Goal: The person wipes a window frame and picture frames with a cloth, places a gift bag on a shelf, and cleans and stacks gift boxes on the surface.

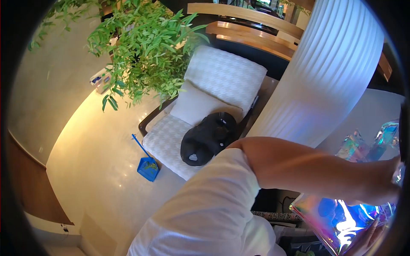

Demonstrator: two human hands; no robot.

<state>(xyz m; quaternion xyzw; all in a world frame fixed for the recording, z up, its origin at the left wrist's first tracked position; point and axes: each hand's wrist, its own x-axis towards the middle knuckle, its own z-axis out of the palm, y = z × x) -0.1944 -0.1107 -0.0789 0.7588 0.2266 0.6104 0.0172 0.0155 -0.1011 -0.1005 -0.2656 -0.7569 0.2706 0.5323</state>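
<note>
My left arm in a white sleeve reaches across to the right. At its end my left hand (393, 181) is partly cut off by the dark edge of the view, with its fingers hidden. Below it, a shiny iridescent bag (329, 217) reflects blue and pink light. My right hand (370, 237) shows only in part at the lower right, its fingers against the bag's surface and seemingly holding it. Crinkled clear iridescent film (363, 145) stands behind my left forearm on a pale round tabletop (371, 111).
A cushioned armchair (226, 64) holds a white pillow (200, 104) and a black rounded object (209, 138). Beside it are a blue dustpan (148, 169) with leaf bits, and a leafy plant (141, 47). A tall ribbed white column (324, 72) rises behind my arm.
</note>
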